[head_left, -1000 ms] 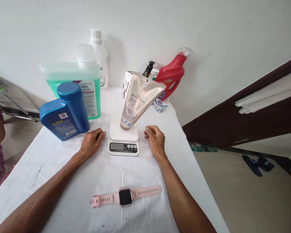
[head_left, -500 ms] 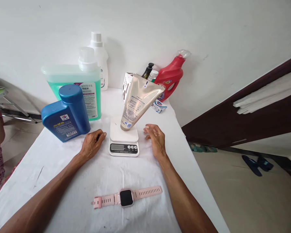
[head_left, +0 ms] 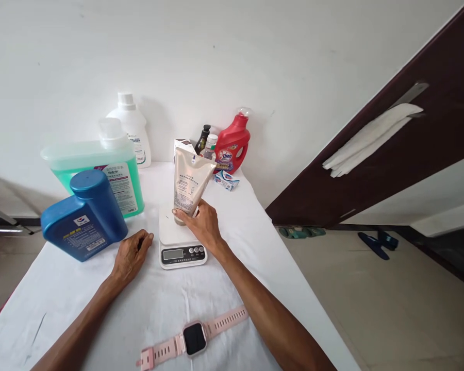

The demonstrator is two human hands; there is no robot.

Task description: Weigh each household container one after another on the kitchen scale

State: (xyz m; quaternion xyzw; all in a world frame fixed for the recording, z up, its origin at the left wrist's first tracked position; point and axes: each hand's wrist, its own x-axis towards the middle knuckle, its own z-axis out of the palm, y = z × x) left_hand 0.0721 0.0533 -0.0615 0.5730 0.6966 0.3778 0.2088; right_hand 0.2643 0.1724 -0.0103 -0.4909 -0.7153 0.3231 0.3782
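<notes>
Right hand (head_left: pixel 203 226) fingers closed round base of beige tube (head_left: pixel 187 184), standing cap-down on white scale (head_left: pixel 180 245). Left hand (head_left: pixel 131 253) loosely curled, empty, resting on cloth beside scale.

A home; detergent bottles (head_left: pixel 232 144) on a cloth-covered table (head_left: pixel 232 288); slippers (head_left: pixel 373 245) by the door.

the scale's (head_left: pixel 180 242) display is too small to read, and so is the print on the tube (head_left: pixel 188 185); the right hand (head_left: pixel 203 226) hides the tube's cap; the pink watch's (head_left: pixel 193 339) strap end runs off the bottom edge
</notes>
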